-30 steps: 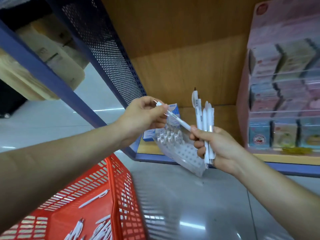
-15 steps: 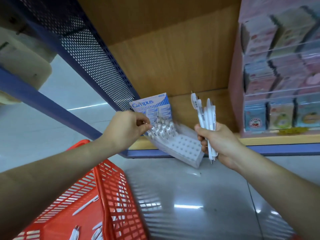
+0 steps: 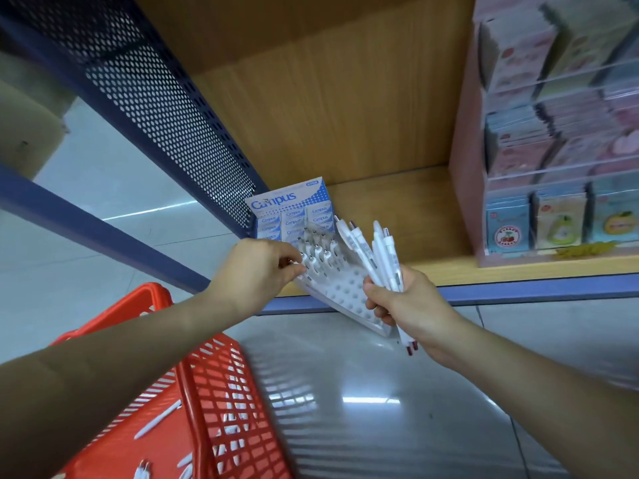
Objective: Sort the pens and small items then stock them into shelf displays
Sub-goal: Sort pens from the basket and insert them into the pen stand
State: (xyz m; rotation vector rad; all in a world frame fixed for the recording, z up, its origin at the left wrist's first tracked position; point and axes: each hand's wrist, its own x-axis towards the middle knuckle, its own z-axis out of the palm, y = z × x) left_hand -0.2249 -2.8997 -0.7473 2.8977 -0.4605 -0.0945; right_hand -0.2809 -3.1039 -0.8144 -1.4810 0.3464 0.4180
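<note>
Low on the wooden shelf (image 3: 397,209), the pen rack (image 3: 345,292) has back rows filled and front holes bare, so you're partway: left hand (image 3: 257,271) pinching a pen (image 3: 304,260) at its left edge, right hand (image 3: 408,302) gripping spare pens (image 3: 377,250) at its right, loose pens (image 3: 157,423) in the red basket (image 3: 221,375) below it.

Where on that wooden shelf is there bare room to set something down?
Free: bare shelf between the Campus pen display and the pink card rack. Crowded: the left corner, where the left hand pinches a pen in the display and the right hand holds a pen bundle.
</note>
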